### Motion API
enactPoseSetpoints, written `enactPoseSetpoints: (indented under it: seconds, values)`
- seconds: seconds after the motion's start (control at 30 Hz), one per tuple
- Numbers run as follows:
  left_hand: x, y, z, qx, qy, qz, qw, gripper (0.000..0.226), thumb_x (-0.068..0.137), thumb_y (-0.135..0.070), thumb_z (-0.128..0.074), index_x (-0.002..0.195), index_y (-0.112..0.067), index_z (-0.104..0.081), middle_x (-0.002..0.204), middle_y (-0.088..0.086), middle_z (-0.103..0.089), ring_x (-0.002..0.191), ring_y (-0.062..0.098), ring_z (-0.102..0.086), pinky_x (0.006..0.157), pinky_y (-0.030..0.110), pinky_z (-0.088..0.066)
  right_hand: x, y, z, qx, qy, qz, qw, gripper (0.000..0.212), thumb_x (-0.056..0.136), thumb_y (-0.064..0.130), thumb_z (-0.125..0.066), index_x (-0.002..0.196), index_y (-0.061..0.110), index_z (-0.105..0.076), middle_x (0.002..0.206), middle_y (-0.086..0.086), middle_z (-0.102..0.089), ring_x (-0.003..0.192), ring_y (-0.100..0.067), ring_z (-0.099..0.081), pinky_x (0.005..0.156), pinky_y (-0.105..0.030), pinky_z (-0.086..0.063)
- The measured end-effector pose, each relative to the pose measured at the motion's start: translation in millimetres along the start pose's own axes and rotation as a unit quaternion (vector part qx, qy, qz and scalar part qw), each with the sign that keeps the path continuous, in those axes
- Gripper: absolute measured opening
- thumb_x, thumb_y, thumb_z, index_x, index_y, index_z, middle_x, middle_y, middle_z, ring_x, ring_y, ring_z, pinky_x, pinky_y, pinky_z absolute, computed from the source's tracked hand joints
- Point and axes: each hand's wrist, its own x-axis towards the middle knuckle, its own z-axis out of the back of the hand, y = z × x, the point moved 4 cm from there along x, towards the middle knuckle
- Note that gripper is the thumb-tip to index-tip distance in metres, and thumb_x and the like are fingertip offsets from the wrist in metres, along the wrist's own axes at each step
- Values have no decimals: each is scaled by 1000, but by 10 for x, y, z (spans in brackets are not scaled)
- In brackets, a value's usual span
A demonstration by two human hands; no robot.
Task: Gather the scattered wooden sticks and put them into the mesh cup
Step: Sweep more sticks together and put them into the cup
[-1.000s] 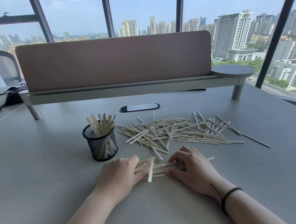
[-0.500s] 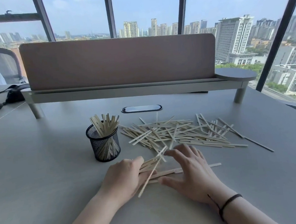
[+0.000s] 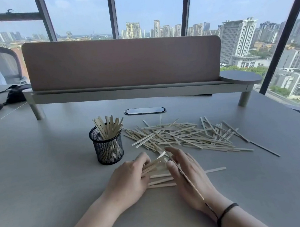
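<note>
- at far left on the grey matte desk (image 3: 41, 180): black wire mesh cup (image 3: 106, 145), cylindrical, upright, already part-filled with thin flat pale wooden sticks standing fanned above its rim.
- left hand (image 3: 128, 180): just in front of the cup, fingers curled round a small bundle of sticks (image 3: 153, 165).
- right hand (image 3: 187, 174): fingers straight and relaxed, pressing on a few loose sticks; one stick lies across its back.
- further right: scattered pile (image 3: 181, 135) of sticks, criss-crossed and well apart from the cup; judged the larger share, so most gathering remains.
</note>
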Motion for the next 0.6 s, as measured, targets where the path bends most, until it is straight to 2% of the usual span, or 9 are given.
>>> enactPoseSetpoints:
  seconds: [0.13, 0.17, 0.23, 0.3, 0.33, 0.4, 0.47, 0.53, 0.6]
  values:
    - [-4, 5, 40, -42, -45, -1, 998, 47, 89, -9, -59, 128, -35, -51, 86, -12, -67, 77, 15, -65, 68, 37, -54, 25, -65, 126, 69, -86, -25, 994, 49, 98, 60, -24, 138, 40, -42, 129, 30, -45, 127, 3, -42, 103, -21, -35]
    - [6, 9, 72, -55, -66, -2, 996, 43, 91, -8, -56, 126, -33, -55, 83, -14, -66, 75, 12, -64, 67, 34, -53, 31, -101, 178, 65, -116, -31, 991, 49, 98, 58, -24, 138, 38, -44, 130, 24, -45, 128, 1, -42, 103, -23, -34]
    - [23, 16, 148, -89, -122, 4, 989, 23, 95, -8, -53, 99, -29, -62, 63, -14, -55, 59, 7, -52, 57, 24, -45, 33, -176, 271, 34, -157, -33, 986, 44, 99, 50, -28, 131, 36, -54, 133, 13, -44, 127, -7, -44, 102, -28, -36]
    - [31, 57, 203, -137, -171, 38, 975, 21, 99, -19, -52, 80, -20, -59, 53, -9, -46, 49, 10, -40, 52, 25, -39, 33, -209, 331, -29, -165, -14, 986, 39, 95, 34, -36, 121, 30, -64, 131, 6, -46, 122, -16, -47, 98, -32, -40]
    - [36, 88, 216, -163, -183, 60, 968, 24, 100, -27, -51, 82, -17, -63, 51, -5, -44, 48, 11, -39, 53, 30, -41, 31, -206, 323, -65, -153, 5, 986, 38, 91, 26, -38, 118, 27, -66, 126, 4, -50, 118, -18, -49, 96, -32, -41]
    - [42, 140, 221, -220, -196, 90, 951, 26, 102, -35, -48, 89, -26, -69, 47, -2, -38, 45, 15, -38, 53, 34, -42, 32, -166, 228, -120, -99, 41, 987, 37, 87, 20, -41, 113, 24, -68, 114, 6, -58, 108, -20, -53, 91, -32, -43]
    - [48, 169, 221, -277, -202, 102, 934, 31, 97, -51, -48, 76, -33, -62, 50, 1, -32, 46, 18, -34, 52, 38, -41, 36, -112, 60, -153, -25, 59, 986, 36, 84, 23, -45, 112, 24, -67, 108, 7, -61, 104, -20, -56, 91, -35, -46]
    - [52, 174, 190, -335, -188, 109, 917, 49, 89, -68, -48, 61, -29, -43, 51, 0, -27, 44, 16, -26, 46, 36, -29, 38, -47, -99, -174, 48, 72, 981, 35, 84, 34, -50, 116, 28, -64, 115, 8, -59, 111, -17, -54, 99, -34, -43]
    - [56, 156, 165, -379, -173, 107, 903, 55, 85, -70, -53, 58, -27, -32, 49, -5, -25, 41, 16, -22, 45, 31, -22, 35, -21, -183, -176, 108, 75, 976, 44, 85, 57, -52, 120, 33, -62, 121, 13, -55, 119, -9, -46, 106, -28, -35]
